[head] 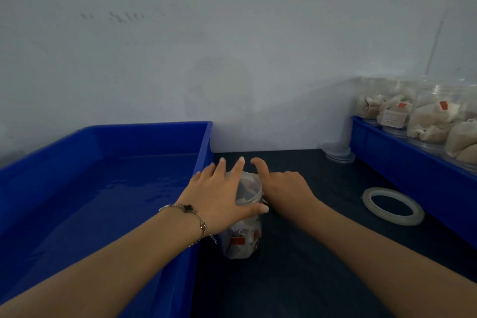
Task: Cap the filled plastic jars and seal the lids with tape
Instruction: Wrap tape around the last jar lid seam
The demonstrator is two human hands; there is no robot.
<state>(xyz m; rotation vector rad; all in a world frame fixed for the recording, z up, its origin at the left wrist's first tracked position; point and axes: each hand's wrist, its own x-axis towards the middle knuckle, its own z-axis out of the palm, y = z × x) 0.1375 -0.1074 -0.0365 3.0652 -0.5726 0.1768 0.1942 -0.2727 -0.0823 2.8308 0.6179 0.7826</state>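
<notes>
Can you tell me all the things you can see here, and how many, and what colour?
jar: one, clear with pale bags and red tags inside, on the dark table between both hands
lid: one, clear, on top of that jar
tape roll: one, whitish, flat on the table at right
empty tray: one, blue, at left
tray of jars: one, blue, at right
filled jars: several, clear, in that tray
spare lids: small clear stack by the wall
bracelet: one, silvery, left wrist
left hand: on the lid
right hand: beside the lid
</notes>
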